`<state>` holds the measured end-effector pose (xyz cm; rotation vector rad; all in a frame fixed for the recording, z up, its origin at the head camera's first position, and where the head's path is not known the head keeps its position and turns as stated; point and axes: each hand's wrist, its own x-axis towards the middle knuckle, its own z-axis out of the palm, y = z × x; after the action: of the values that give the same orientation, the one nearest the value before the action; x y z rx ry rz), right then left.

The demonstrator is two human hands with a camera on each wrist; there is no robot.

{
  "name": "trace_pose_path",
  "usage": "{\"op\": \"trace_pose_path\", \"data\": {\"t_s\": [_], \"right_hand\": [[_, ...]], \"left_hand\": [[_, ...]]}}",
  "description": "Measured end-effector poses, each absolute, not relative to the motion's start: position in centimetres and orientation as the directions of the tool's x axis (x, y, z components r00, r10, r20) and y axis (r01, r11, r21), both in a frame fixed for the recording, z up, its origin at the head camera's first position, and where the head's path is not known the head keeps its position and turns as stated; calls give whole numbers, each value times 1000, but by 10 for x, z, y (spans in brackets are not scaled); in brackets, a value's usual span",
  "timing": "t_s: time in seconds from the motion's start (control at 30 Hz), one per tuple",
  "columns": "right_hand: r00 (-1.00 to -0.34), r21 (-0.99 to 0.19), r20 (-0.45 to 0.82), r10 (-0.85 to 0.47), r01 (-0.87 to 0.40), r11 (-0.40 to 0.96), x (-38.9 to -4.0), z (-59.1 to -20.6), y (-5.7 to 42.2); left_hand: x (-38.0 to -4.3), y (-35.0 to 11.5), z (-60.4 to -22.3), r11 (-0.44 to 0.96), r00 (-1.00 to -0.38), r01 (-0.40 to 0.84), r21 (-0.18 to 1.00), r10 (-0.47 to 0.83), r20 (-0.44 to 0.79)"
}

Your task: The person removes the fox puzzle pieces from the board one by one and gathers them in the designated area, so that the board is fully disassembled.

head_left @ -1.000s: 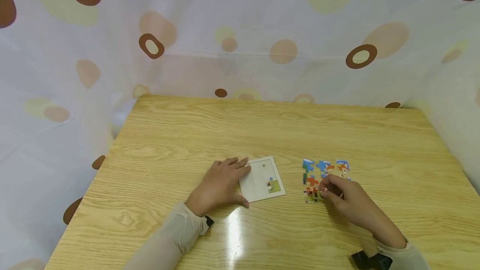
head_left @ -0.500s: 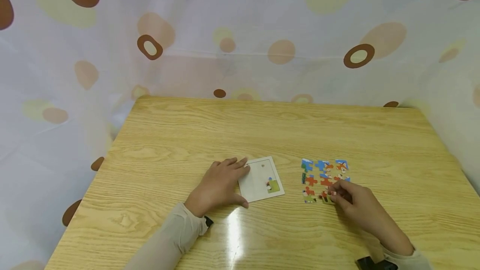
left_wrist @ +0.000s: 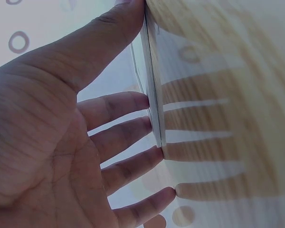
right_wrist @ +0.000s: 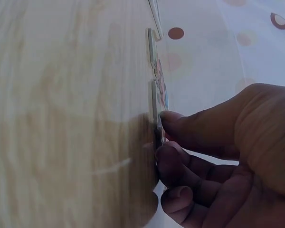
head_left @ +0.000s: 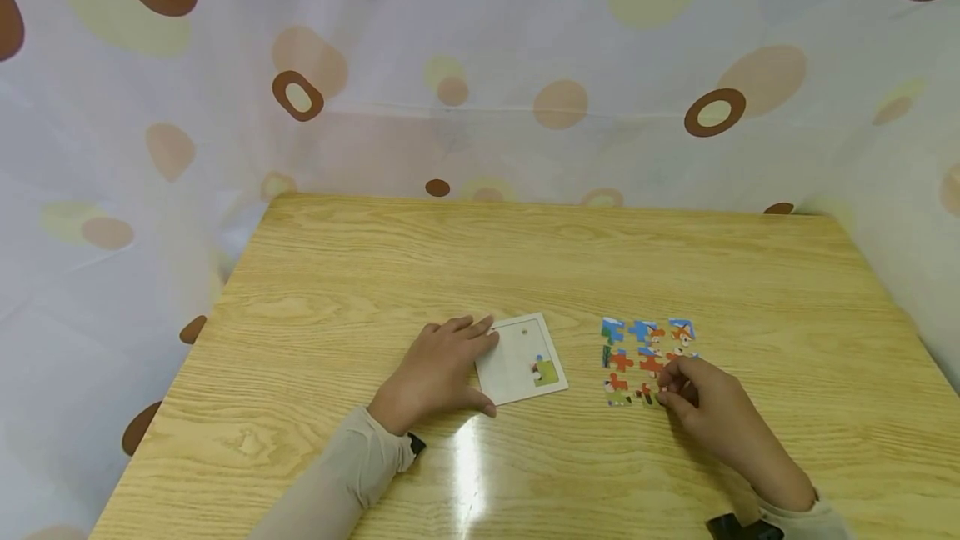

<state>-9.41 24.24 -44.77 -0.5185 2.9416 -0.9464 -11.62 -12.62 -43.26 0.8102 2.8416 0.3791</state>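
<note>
My left hand (head_left: 442,369) lies spread at the left side of a pale, shallow puzzle tray (head_left: 507,369). Its thumb and fingertips touch the tray's edge (left_wrist: 154,90) in the left wrist view. One green puzzle piece (head_left: 547,372) sits in the tray's lower right corner. Right of the tray, several colourful jigsaw pieces (head_left: 621,361) lie in loose rows, with a fox picture. My right hand (head_left: 708,411) pinches a puzzle piece (head_left: 647,395) in the row nearest me, low on the tabletop. Its fingers partly cover that piece and the ones at the right.
Both hands work over a light wood-grain table (head_left: 420,265). A white curtain (head_left: 480,140) with brown and yellow spots hangs behind the table and along its sides. Glare (head_left: 468,469) shines on the wood in front of the tray.
The right hand has moved slightly right and brought its puzzle piece down to the bottom row, uncovering pieces behind. The left hand and tray stay put.
</note>
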Motion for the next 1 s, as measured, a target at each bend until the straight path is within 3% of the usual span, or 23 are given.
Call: {"op": "trace_pose_path", "data": {"t_s": [0.6, 1.0], "right_hand": [[-940, -541, 111, -323, -330, 774, -97, -440, 233], [-893, -587, 130, -431, -419, 693, -111, -427, 203]], "left_hand": [[-117, -127, -433, 824, -839, 499, 269, 537, -90], [-117, -126, -432, 824, -838, 500, 267, 538, -92]]}}
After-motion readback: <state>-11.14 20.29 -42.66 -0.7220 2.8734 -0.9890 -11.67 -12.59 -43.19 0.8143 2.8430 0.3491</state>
